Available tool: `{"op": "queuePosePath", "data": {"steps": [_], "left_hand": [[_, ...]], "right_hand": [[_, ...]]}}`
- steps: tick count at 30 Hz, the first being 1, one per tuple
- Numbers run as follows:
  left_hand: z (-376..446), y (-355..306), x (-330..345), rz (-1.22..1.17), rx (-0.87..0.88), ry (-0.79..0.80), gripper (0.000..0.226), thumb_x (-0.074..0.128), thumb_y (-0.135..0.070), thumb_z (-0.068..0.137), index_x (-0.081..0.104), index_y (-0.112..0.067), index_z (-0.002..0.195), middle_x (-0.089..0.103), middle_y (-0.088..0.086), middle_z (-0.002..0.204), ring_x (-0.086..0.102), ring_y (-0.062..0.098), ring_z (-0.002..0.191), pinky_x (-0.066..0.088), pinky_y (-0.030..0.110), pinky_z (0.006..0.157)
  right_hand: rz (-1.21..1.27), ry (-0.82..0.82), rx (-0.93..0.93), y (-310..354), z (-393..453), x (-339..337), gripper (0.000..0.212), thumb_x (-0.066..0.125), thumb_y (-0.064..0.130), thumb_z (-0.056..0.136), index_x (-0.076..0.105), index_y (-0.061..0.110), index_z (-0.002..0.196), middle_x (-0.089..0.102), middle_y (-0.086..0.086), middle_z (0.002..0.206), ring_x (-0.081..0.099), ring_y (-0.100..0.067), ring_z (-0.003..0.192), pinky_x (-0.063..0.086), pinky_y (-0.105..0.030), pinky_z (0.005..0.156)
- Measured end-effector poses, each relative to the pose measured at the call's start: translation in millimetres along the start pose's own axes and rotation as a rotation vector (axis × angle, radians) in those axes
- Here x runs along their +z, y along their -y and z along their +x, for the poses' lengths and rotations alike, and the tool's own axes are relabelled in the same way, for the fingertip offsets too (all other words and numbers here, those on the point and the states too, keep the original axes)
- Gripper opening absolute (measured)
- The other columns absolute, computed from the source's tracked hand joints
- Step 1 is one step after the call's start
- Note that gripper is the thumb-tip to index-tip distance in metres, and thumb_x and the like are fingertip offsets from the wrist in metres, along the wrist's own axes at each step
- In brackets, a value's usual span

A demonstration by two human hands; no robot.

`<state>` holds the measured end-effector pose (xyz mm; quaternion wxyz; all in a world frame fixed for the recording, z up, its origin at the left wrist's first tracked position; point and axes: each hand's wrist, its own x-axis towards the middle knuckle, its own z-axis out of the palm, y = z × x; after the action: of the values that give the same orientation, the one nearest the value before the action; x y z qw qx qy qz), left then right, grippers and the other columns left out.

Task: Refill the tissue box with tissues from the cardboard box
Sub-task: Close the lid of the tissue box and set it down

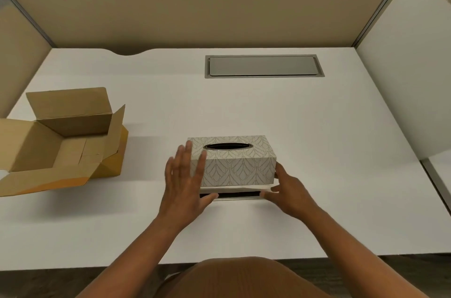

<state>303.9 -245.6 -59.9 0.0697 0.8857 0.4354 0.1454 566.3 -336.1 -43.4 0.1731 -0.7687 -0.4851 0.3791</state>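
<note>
A leaf-patterned tissue box cover [238, 166] with an oval slot on top stands at the middle of the white desk [317, 151]. Under its near edge a white base with a dark gap [234, 195] sticks out toward me. My left hand [185, 180] is spread flat against the cover's left end, fingers apart. My right hand [288, 190] touches the cover's right near corner and the base's right end. The brown cardboard box [66, 141] lies open at the left, its flaps spread; no tissues show inside it.
A grey cable hatch [264, 66] is set into the desk at the back. Beige partition walls close off the back and left, a white panel [402, 78] the right. The desk's front edge is near my body.
</note>
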Motion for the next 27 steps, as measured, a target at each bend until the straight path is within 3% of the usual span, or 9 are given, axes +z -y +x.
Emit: {"op": "queuePosePath", "data": {"steps": [4, 8, 11, 18, 22, 27], "left_hand": [[25, -20, 2, 0.117, 0.142, 0.084, 0.128, 0.085, -0.058, 0.066, 0.008, -0.021, 0.160, 0.007, 0.017, 0.167, 0.006, 0.036, 0.154, 0.017, 0.063, 0.119], [35, -26, 12, 0.172, 0.185, 0.154, 0.117, 0.085, -0.051, 0.069, 0.016, -0.019, 0.159, 0.034, 0.015, 0.158, 0.033, 0.034, 0.144, 0.023, 0.060, 0.118], [36, -25, 16, 0.200, 0.215, 0.135, 0.110, 0.085, -0.048, 0.070, 0.025, -0.016, 0.156, 0.046, 0.015, 0.147, 0.042, 0.034, 0.135, 0.031, 0.058, 0.115], [34, -26, 19, 0.232, 0.236, 0.117, 0.110, 0.084, -0.048, 0.070, 0.025, -0.016, 0.156, 0.047, 0.017, 0.144, 0.043, 0.036, 0.132, 0.034, 0.057, 0.112], [27, -24, 24, 0.274, 0.260, 0.126, 0.106, 0.084, -0.046, 0.072, 0.028, -0.014, 0.155, 0.047, 0.018, 0.145, 0.046, 0.037, 0.132, 0.038, 0.057, 0.108], [18, -21, 30, 0.248, 0.334, 0.115, 0.097, 0.079, -0.057, 0.075, 0.034, -0.016, 0.151, 0.051, 0.017, 0.138, 0.047, 0.036, 0.127, 0.037, 0.057, 0.109]], "right_hand": [[0.017, -0.117, -0.040, -6, -1, 16, 0.078, 0.074, 0.029, 0.082, 0.027, 0.033, 0.144, 0.065, 0.009, 0.127, 0.070, -0.015, 0.089, 0.052, -0.032, 0.079], [0.003, -0.172, -0.055, -9, 2, 21, 0.073, 0.072, 0.031, 0.085, 0.030, 0.031, 0.144, 0.067, 0.008, 0.125, 0.072, -0.012, 0.087, 0.050, -0.029, 0.076], [-0.016, -0.181, -0.056, -11, 2, 22, 0.069, 0.068, 0.035, 0.089, 0.031, 0.029, 0.146, 0.066, 0.008, 0.127, 0.071, -0.014, 0.091, 0.047, -0.027, 0.075], [0.155, -0.215, 0.089, -20, 0, 40, 0.070, 0.072, 0.039, 0.086, 0.034, 0.026, 0.143, 0.067, 0.002, 0.122, 0.068, -0.018, 0.097, 0.052, -0.030, 0.082], [0.286, -0.222, 0.143, -20, 3, 49, 0.047, 0.073, 0.027, 0.087, 0.053, 0.016, 0.128, 0.066, 0.008, 0.108, 0.062, -0.008, 0.087, 0.045, -0.014, 0.070], [0.258, -0.148, 0.143, -25, 7, 41, 0.023, 0.064, 0.012, 0.090, 0.064, 0.013, 0.113, 0.070, 0.001, 0.102, 0.066, -0.019, 0.096, 0.049, -0.020, 0.074]]}}
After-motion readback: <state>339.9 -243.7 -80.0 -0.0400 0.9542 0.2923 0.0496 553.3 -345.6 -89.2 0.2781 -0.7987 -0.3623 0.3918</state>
